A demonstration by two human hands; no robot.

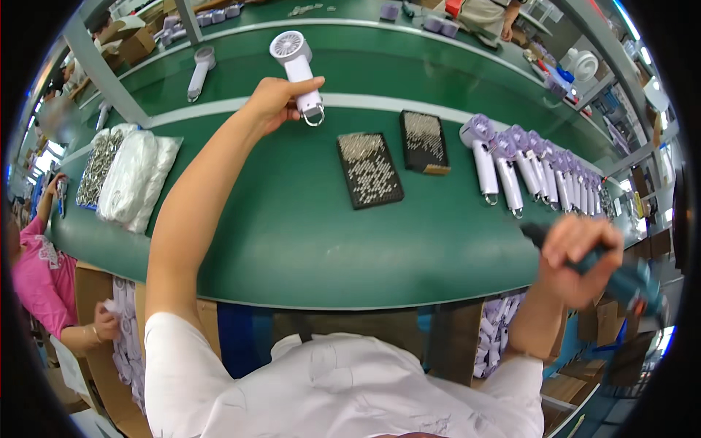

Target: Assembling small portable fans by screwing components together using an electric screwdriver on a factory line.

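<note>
1. Two parts trays (371, 171) sat mid-bench (285, 252), the right one farther back.
2. Fan row (527, 171) lay right of them.
3. Bags (135, 182) lay far left, metal-parts bin (101, 166) beside them.
4. Left hand (281, 101) had held fan (296, 62) behind-left of trays; right hand (583, 255) had driver (624, 277) before fan row.

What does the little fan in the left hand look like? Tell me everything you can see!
The little fan is pale, whitish-lilac and smooth, like plastic. Its round head has a grille of thin spokes facing up toward the camera. Below is a straight white handle, ending in a shiny, metal-looking loop. The left hand grips the handle, thumb across it. The fan slants over the green tabletop, head farthest from the person. I can't tell whether it's switched on.
</note>
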